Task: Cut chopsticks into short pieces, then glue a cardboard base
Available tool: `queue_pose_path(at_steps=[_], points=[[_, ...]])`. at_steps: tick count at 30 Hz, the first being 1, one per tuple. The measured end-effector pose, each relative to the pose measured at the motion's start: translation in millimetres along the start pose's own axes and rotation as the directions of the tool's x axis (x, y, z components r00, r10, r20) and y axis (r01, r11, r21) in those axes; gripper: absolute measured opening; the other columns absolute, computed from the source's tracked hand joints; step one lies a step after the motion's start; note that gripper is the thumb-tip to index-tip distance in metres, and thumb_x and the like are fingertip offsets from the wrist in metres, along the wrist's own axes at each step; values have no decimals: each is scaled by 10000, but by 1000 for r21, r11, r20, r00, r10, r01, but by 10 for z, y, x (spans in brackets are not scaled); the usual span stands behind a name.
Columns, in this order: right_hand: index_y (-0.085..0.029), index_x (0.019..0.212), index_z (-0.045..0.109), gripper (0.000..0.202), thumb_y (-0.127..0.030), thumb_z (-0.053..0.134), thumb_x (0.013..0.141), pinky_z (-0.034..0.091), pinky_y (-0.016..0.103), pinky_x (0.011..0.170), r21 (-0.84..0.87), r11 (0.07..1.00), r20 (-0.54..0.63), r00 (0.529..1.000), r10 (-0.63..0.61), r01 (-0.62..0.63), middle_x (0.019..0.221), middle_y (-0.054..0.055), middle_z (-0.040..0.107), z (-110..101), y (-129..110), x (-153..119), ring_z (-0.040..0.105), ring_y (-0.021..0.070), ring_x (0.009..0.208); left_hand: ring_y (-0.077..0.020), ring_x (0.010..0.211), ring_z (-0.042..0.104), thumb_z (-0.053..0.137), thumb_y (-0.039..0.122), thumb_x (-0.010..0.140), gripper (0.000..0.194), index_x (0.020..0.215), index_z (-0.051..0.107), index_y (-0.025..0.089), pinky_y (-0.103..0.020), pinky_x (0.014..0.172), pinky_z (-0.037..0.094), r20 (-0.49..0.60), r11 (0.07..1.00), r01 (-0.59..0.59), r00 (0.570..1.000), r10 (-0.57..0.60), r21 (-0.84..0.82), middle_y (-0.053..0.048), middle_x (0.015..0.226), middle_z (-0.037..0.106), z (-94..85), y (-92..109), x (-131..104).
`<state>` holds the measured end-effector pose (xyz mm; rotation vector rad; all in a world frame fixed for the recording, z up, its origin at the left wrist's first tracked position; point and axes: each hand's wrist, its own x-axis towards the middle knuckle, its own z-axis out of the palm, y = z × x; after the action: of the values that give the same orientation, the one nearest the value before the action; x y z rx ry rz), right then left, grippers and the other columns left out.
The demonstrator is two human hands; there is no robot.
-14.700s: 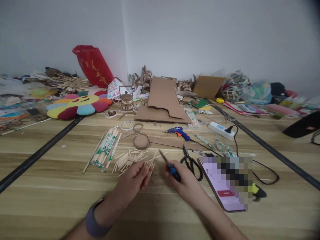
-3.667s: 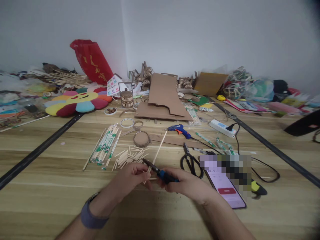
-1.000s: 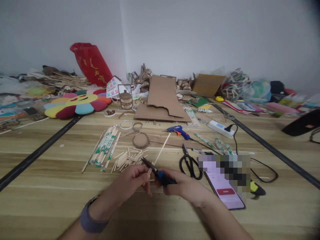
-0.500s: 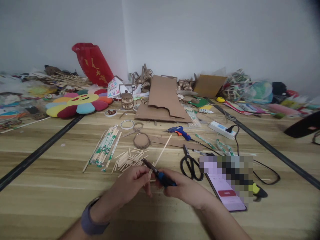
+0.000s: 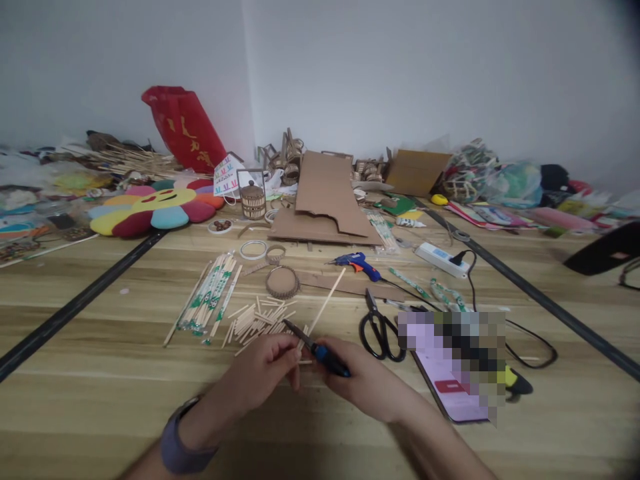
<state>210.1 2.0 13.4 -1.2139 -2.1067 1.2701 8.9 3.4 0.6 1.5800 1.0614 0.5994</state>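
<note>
My right hand (image 5: 364, 379) is closed around pliers (image 5: 326, 357) with blue and black handles, their dark, narrow jaws pointing up and to the left. Fingers of my left hand (image 5: 267, 370) pinch a thin wooden stick (image 5: 327, 301) close to those jaws. The stick slants up to the right, its lower part partly hidden by fingers and tool. Just beyond my left hand lies a loose pile of short cut sticks (image 5: 255, 322). A round cardboard piece with a ribbed rim (image 5: 283, 283) rests behind the pile.
Packaged chopsticks (image 5: 213, 293) lie to the left. Black-handled scissors (image 5: 383, 333) and a phone (image 5: 440, 373) are to the right. Farther back are a blue glue gun (image 5: 357, 263), a power strip (image 5: 443, 259), cardboard sheets (image 5: 327, 193) and a small lidded basket (image 5: 253, 200).
The view has shifted very slightly. Both hands stay in nearly the same place, with the pliers and stick still held; the right hand's grip on the handles has moved a little.
</note>
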Motion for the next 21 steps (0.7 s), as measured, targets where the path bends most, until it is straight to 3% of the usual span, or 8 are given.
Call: queue_pose_path(at_steps=[3,7,10,12,14,19,21], points=[[-188,862,580,213,-87,493,697,394,254,717,11,1000,-22,1000,-18,18,822,-7,575,-8,8,-2,513,167,785,-173,637,577,434,421,898,304,766,583,192,-273,680,411,-44,1000,-20,999,20,-1,10,591,632,-10,20,-8],[-202,1066,593,319,-145,564,753,426,287,808,40,998,-2,999,-45,45,1002,26,636,-78,21,-20,560,202,916,-173,642,593,417,417,927,284,829,567,197,-278,691,423,-144,997,-73,987,67,-40,21,613,615,-63,62,-36],[-197,1014,580,195,-215,547,823,435,304,796,-33,998,-140,988,-63,59,962,44,629,-103,50,-13,561,207,883,-169,638,593,409,406,940,268,828,546,206,-278,693,431,-195,996,-80,978,72,-35,27,626,603,-82,82,-54],[-197,962,548,117,-235,498,862,432,312,778,-130,987,-301,945,-127,91,931,57,595,-89,94,12,544,208,858,-164,625,583,398,393,945,274,778,520,213,-276,688,430,-199,997,-71,977,71,6,28,615,591,-64,96,-64],[-201,931,518,83,-238,469,875,428,324,781,-208,974,-388,907,-166,89,936,69,574,-72,157,49,534,215,869,-157,596,569,382,388,948,293,733,487,220,-273,673,425,-210,997,-64,975,73,50,33,599,571,-38,110,-72],[-212,829,493,100,-297,475,879,442,326,695,-188,978,-354,935,16,-88,798,37,592,-85,279,116,557,213,753,-154,549,544,358,409,946,276,782,480,223,-276,638,415,-297,997,-59,952,72,54,49,582,528,-58,109,-66],[-209,867,507,98,-297,473,893,456,340,722,-202,979,-401,914,-55,-30,834,52,612,-89,272,108,578,220,782,-157,520,522,342,418,945,270,822,483,223,-273,595,399,-312,998,-7,950,28,67,57,570,505,-76,91,-52]])
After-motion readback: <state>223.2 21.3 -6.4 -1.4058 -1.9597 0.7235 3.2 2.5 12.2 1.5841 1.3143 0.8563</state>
